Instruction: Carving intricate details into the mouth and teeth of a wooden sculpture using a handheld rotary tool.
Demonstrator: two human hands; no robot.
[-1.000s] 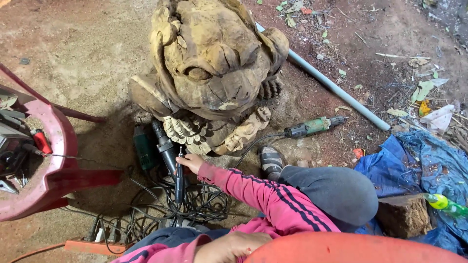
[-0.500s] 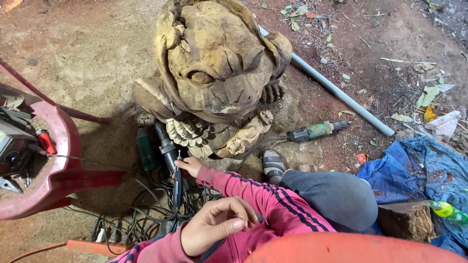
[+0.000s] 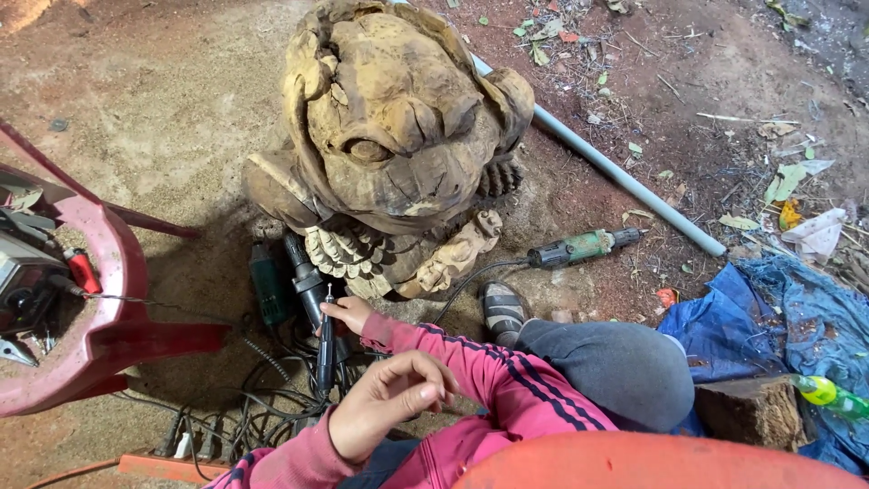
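A large carved wooden toad-like figure [image 3: 398, 145] stands on the dirt in front of me. My right hand [image 3: 348, 313], in a pink striped sleeve, reaches across to its base and grips the top of a slim black pen-like power tool [image 3: 325, 349] that points down into a tangle of cables. My left hand [image 3: 391, 404] hovers nearer to me over my lap, fingers curled in, holding nothing. Two thicker tools, a dark green one [image 3: 268, 285] and a black one [image 3: 306, 281], lie against the carving's foot beside my right hand.
A red plastic chair [image 3: 109, 308] with tools on it stands at left. A green die grinder [image 3: 579, 246] and a grey pipe [image 3: 625, 181] lie to the right. A blue tarp [image 3: 778, 317], a wood block [image 3: 747, 409] and a green bottle [image 3: 828, 392] sit at right. My sandalled foot [image 3: 502, 311] rests by the carving.
My left hand has come up into view from below and now hangs curled over my lap. The right hand stays on the slim tool.
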